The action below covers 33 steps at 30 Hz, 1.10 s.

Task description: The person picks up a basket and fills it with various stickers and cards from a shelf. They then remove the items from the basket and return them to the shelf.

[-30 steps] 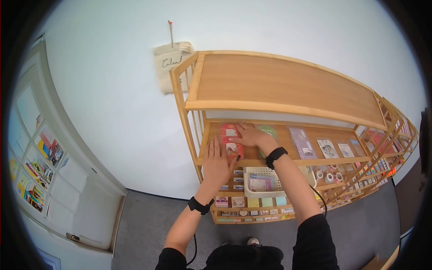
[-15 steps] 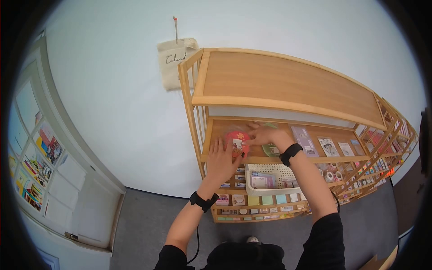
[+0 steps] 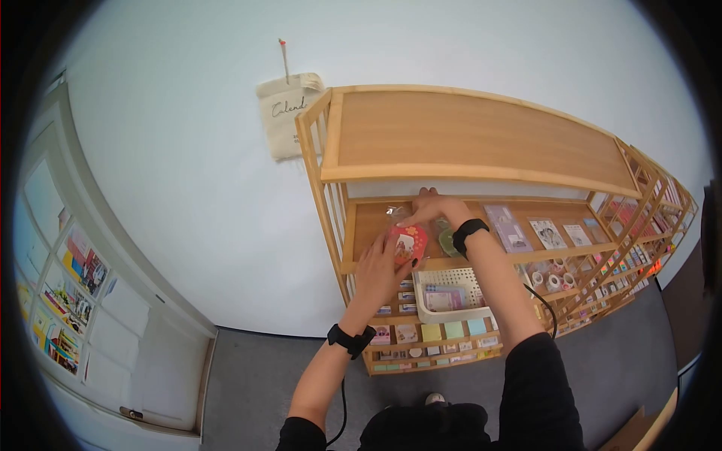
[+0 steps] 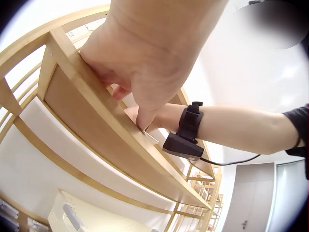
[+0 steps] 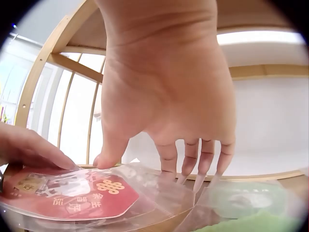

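Note:
A red octagonal card [image 3: 410, 244] with gold print, in a clear plastic sleeve, is at the left end of the second shelf. My left hand [image 3: 378, 276] holds it by its left and front edges, thumb at the front right corner. In the right wrist view the red card [image 5: 72, 193] lies tilted, with the tips of the left fingers [image 5: 46, 152] along its far side. My right hand [image 3: 436, 210] reaches over the back, its thumb at the card's upper edge and its straight fingers [image 5: 190, 162] down on the clear sleeve. Green cards [image 3: 449, 239] lie beside it.
The wooden shelf unit's top board [image 3: 481, 135] overhangs the hands. A purple card [image 3: 509, 228] and several pictured cards lie farther right. Below stands a cream basket [image 3: 451, 314] with packets. A cloth calendar [image 3: 288, 116] hangs on the wall at left.
Two red cards that lay one behind the other now show as one, shifted right and lifted into a tilt. The right hand has moved to the card's back edge; the left has followed rightward.

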Each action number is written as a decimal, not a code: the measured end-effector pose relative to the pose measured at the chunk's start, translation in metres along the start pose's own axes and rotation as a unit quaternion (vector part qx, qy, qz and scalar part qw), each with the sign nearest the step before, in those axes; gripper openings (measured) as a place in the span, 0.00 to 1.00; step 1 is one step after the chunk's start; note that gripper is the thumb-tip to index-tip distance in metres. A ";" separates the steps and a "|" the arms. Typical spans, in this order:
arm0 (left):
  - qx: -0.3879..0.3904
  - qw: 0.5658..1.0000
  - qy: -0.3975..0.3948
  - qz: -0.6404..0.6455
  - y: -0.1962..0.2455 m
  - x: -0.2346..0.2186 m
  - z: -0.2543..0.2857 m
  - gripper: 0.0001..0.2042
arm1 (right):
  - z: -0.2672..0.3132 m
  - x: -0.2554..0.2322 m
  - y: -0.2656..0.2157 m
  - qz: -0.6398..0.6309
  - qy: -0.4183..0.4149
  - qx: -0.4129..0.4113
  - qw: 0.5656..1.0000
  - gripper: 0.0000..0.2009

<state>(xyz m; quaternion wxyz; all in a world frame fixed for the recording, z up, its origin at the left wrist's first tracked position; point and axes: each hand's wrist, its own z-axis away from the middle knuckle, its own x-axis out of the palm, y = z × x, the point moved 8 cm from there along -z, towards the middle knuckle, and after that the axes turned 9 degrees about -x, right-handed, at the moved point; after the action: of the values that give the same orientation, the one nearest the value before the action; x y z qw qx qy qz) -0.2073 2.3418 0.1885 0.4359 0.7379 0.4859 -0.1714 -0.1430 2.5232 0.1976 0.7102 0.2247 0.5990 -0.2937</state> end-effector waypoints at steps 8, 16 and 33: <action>-0.052 0.991 -0.015 0.120 0.000 -0.010 -0.009 0.33 | 0.029 -0.005 0.004 -0.234 0.111 -0.168 0.951 0.15; -0.101 0.890 0.044 0.442 -0.014 -0.004 -0.019 0.35 | 0.083 -0.038 0.000 -0.367 0.317 -0.240 0.841 0.07; -0.117 0.861 -0.129 0.479 0.092 0.073 0.019 0.24 | 0.216 0.063 0.072 -0.584 0.313 -0.121 0.739 0.17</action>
<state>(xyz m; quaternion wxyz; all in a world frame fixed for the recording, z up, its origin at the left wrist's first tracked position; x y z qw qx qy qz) -0.0904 2.3538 0.1723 0.6063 0.7944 0.0289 0.0227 0.0683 2.4214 0.1723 0.1927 -0.1779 0.8320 -0.4889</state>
